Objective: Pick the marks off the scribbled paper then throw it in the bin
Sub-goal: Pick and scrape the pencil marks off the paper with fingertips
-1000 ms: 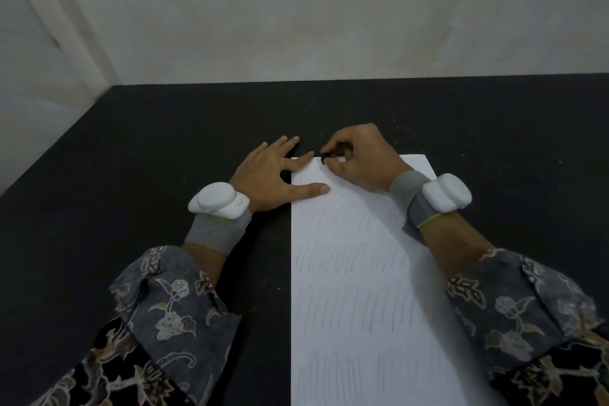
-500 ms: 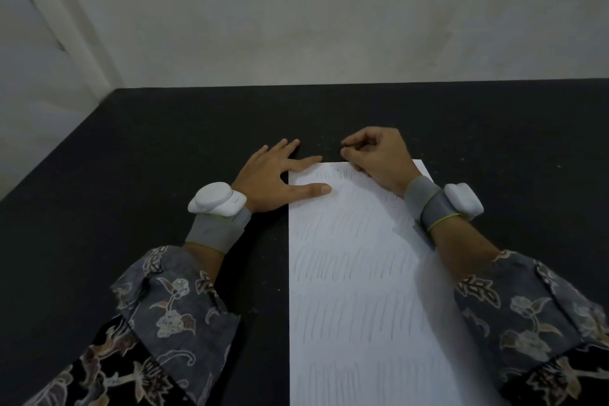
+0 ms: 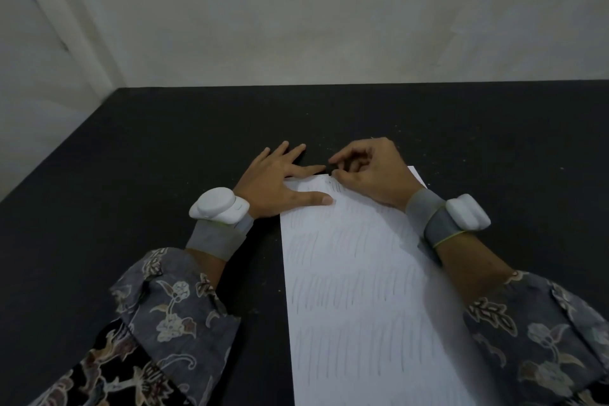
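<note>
A black table fills the lower two thirds of the frame beneath a pale wall. On it, a white sheet of scribbled paper runs from the bottom edge up through the centre, covered in rows of faint pencil strokes. A person's left hand, fingers spread flat, rests at the sheet's upper left corner, thumb and forefinger pressing on the paper. The right hand, fingers curled, sits over the sheet's top edge just right of centre, thumb and forefinger pinching a small dark object, too small to identify. Both wrists carry white devices on grey bands; the sleeves are floral-patterned.
</note>
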`<control>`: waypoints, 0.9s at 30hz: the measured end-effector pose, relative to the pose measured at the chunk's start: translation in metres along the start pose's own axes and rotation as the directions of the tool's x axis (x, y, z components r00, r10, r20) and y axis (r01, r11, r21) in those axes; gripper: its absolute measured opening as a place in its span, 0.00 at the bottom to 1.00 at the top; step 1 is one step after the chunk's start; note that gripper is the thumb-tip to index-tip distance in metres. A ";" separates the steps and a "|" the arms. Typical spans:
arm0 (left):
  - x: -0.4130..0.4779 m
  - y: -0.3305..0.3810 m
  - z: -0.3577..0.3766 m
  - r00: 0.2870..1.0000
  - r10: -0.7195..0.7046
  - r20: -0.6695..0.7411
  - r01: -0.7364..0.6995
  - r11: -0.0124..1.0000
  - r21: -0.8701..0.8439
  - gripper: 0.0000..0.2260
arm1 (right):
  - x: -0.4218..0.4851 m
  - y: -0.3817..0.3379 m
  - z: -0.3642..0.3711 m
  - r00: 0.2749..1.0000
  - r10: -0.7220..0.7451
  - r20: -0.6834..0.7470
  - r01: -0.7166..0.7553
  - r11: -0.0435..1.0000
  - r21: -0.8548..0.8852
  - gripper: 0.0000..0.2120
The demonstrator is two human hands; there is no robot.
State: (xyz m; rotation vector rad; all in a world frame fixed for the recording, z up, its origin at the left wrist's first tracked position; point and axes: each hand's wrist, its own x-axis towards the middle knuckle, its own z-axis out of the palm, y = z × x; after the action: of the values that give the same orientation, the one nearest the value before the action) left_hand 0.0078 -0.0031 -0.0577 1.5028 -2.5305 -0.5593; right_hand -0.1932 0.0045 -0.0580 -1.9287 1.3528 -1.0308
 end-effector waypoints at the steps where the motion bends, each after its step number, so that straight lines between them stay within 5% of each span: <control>1: 0.000 0.001 0.001 1.000 -0.001 0.010 0.001 1.000 -0.002 0.37 | -0.001 0.000 -0.001 1.000 0.001 0.008 -0.001 1.000 -0.002 0.10; 13: -0.012 -0.002 0.001 1.000 -0.011 0.018 0.010 0.998 0.065 0.42 | 0.001 0.000 0.002 0.999 0.006 -0.040 -0.008 0.998 -0.054 0.09; 21: -0.015 -0.009 0.001 0.999 -0.049 0.015 0.047 0.992 0.119 0.50 | -0.005 -0.019 0.015 0.988 -0.129 0.085 0.141 0.977 -0.159 0.07; 27: -0.016 -0.007 0.003 0.996 -0.088 0.003 0.086 0.987 0.138 0.46 | -0.001 -0.022 0.009 0.987 -0.112 0.112 0.140 0.950 -0.279 0.08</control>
State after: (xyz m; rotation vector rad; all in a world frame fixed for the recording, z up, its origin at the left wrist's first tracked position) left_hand 0.0202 0.0084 -0.0626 1.6676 -2.5685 -0.4101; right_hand -0.1747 0.0126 -0.0460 -2.2726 1.4018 -0.8233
